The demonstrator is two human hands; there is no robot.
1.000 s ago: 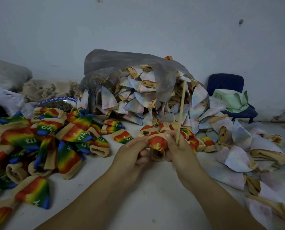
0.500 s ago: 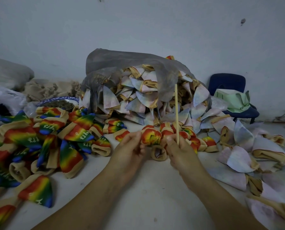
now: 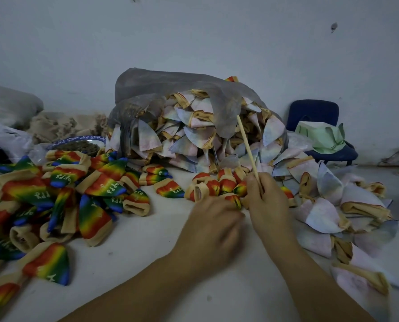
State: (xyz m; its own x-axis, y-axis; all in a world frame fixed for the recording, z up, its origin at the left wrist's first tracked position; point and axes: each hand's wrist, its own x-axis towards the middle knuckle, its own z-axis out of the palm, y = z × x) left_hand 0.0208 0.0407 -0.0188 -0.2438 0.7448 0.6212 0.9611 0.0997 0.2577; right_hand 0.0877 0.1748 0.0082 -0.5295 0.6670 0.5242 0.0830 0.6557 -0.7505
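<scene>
Once raised clear of the table [image 3: 147,252], lowered onto it within the last half second. Right hand [image 3: 267,201]: fingers curled tight round wooden stick [image 3: 247,147], tipped from upright toward 11 o'clock. Left hand [image 3: 214,219], at 9 o'clock of the right: too motion-blurred to tell open from gripping. Between the fingertips, rainbow sock [image 3: 234,201], set down touching small cluster [image 3: 213,185] at 12 o'clock. Judged as one sock finished and the next sought. Farther out: turned rainbow pile [image 3: 61,194] at 9 o'clock; pale socks [image 3: 186,138] spilling from grey bag [image 3: 170,89] at 12 o'clock. Hidden: stick's lower end inside the fist, most of the sock beneath both hands. Cut off at 9 o'clock: rainbow pile.
</scene>
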